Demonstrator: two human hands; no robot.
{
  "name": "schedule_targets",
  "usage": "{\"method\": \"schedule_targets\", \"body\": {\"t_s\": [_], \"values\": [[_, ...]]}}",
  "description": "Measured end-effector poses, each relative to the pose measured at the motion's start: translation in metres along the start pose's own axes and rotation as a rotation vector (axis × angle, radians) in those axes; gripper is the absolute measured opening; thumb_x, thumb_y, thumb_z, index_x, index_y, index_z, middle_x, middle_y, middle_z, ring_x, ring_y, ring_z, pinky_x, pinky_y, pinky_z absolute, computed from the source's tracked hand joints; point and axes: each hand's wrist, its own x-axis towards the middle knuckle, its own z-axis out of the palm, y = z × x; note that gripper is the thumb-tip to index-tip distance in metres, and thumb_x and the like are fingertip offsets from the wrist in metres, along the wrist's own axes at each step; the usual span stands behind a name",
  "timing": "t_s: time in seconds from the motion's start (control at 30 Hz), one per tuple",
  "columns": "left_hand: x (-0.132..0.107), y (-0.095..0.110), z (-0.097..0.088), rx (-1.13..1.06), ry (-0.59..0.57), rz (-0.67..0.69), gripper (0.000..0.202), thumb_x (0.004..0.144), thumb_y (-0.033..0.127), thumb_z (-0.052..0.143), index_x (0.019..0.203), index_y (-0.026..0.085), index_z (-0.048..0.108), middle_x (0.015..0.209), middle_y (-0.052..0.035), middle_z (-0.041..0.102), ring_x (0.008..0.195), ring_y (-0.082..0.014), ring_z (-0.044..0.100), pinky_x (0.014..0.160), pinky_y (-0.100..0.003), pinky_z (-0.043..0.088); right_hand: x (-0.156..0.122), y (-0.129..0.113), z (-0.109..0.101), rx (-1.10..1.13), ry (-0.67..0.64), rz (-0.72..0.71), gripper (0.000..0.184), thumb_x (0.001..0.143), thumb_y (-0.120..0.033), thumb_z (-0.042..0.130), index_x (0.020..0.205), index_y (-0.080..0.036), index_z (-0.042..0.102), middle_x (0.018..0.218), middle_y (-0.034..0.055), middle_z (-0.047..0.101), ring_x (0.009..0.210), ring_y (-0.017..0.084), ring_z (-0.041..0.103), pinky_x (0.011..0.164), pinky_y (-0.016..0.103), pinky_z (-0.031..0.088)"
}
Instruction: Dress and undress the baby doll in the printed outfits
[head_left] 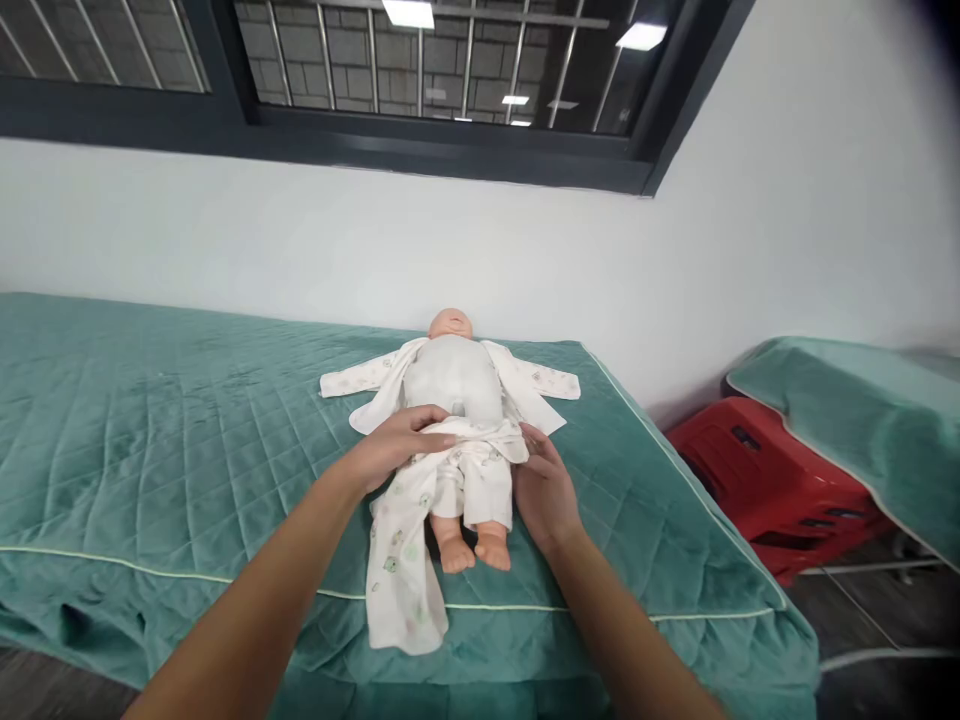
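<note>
A baby doll (454,378) lies on its back, head toward the wall and bare feet toward me. Under it a white baby jacket (523,388) is spread open, its printed sleeves stretched to both sides and off the arms. White printed baby pants (487,490) cover the upper legs and bunch at the waist. My left hand (397,445) is closed on the bunched waist fabric from the left. At the right hip, my right hand (546,485) has its fingers curled on the fabric's edge. A loose printed length of cloth (405,575) drapes left of the feet; its join is hidden.
The doll rests on a green quilted bed cover (225,440) with a pale piped edge. Behind stand a white wall (300,240) and a dark-framed barred window (450,150). On the right are red plastic stools (772,470) and another green-covered surface (862,410).
</note>
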Motion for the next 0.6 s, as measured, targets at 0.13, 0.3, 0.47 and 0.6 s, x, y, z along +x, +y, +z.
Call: {"method": "schedule_targets", "body": {"t_s": [0.13, 0.3, 0.47, 0.6], "values": [[-0.008, -0.025, -0.010, -0.350, 0.012, -0.015, 0.033, 0.070, 0.033, 0.080, 0.095, 0.016, 0.067, 0.085, -0.0024, 0.067, 0.074, -0.0154, 0.063, 0.069, -0.024, 0.048, -0.007, 0.004, -0.002, -0.145, -0.063, -0.091, 0.040, 0.071, -0.017, 0.057, 0.109, -0.027, 0.065, 0.119, 0.0020, 0.065, 0.113, 0.024, 0.058, 0.100, 0.043, 0.043], [-0.014, -0.048, -0.012, -0.545, 0.154, 0.076, 0.026, 0.076, 0.035, 0.075, 0.091, 0.015, 0.068, 0.080, -0.0031, 0.068, 0.068, -0.0142, 0.063, 0.064, -0.022, 0.049, -0.014, -0.004, 0.012, -0.660, -0.202, -0.281, 0.036, 0.088, -0.033, 0.059, 0.124, -0.027, 0.058, 0.138, 0.0046, 0.053, 0.131, 0.024, 0.045, 0.112, 0.043, 0.032], [-0.017, -0.050, -0.015, -0.626, 0.155, 0.067, 0.035, 0.067, 0.033, 0.080, 0.095, 0.015, 0.070, 0.082, -0.0037, 0.071, 0.066, -0.0164, 0.065, 0.062, -0.025, 0.051, -0.004, -0.034, 0.051, -1.018, -0.491, -0.308, 0.028, 0.086, -0.040, 0.065, 0.111, -0.027, 0.065, 0.111, 0.0040, 0.064, 0.109, 0.024, 0.056, 0.100, 0.041, 0.039], [-0.020, -0.049, -0.016, -0.638, 0.131, 0.030, 0.037, 0.060, 0.029, 0.083, 0.092, 0.015, 0.071, 0.079, -0.0032, 0.072, 0.065, -0.0180, 0.066, 0.063, -0.027, 0.052, 0.019, -0.051, 0.084, -1.114, -0.714, -0.111, 0.025, 0.072, -0.045, 0.077, 0.075, -0.023, 0.069, 0.074, 0.0009, 0.064, 0.072, 0.019, 0.055, 0.071, 0.032, 0.043]]}}
